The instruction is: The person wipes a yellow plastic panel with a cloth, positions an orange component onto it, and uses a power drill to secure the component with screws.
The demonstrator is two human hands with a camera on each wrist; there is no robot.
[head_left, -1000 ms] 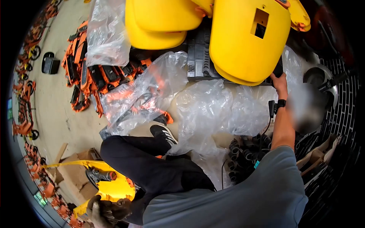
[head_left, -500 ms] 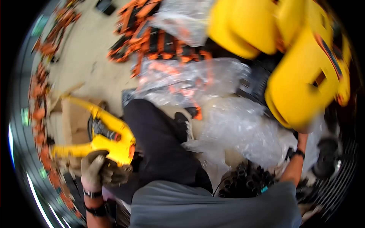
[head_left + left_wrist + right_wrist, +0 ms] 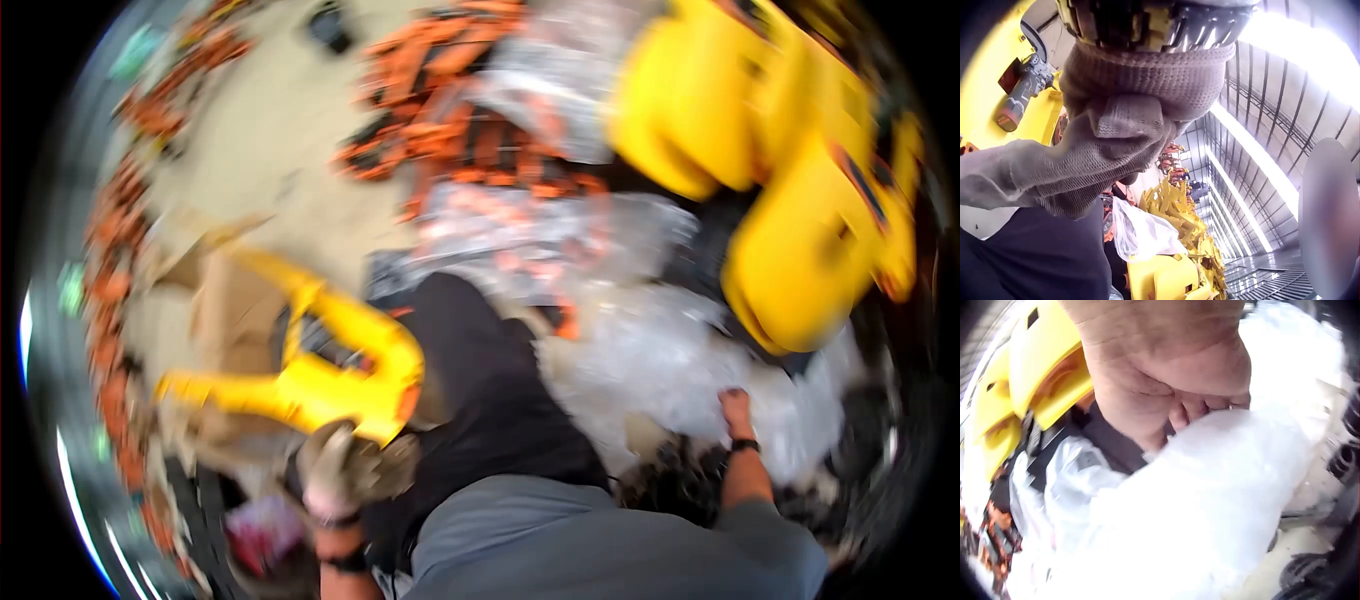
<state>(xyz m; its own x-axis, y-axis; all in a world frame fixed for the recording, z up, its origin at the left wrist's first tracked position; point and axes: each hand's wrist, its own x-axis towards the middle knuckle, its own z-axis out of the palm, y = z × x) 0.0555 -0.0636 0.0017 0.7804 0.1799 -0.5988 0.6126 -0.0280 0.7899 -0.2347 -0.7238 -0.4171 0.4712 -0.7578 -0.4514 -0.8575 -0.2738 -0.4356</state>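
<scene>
In the head view my bare right hand (image 3: pixel 735 405) is down at the clear plastic wrap (image 3: pixel 650 355). In the right wrist view its fingers (image 3: pixel 1197 407) curl onto the bunched plastic, which bulges out in front of them. My left hand (image 3: pixel 345 465), in a grey-brown knit glove with darkened fingers, is by the near edge of a yellow shell (image 3: pixel 350 395) and over my leg. Nothing shows in its grasp in the left wrist view, where the glove's fabric finger (image 3: pixel 991 175) points left. A cordless power tool (image 3: pixel 1022 94) lies in the yellow shell.
Stacked yellow shells (image 3: pixel 810 255) stand at the right. Orange and black parts (image 3: pixel 430 90) lie heaped on the floor at the back, partly under plastic. Black cylindrical parts (image 3: pixel 670 480) are beside my right forearm. A cardboard box (image 3: pixel 235 310) sits under the yellow shell.
The view has swung left. My right hand has left the yellow shell and drawn back toward me onto the plastic. My left hand stays beside the yellow shell with the tool.
</scene>
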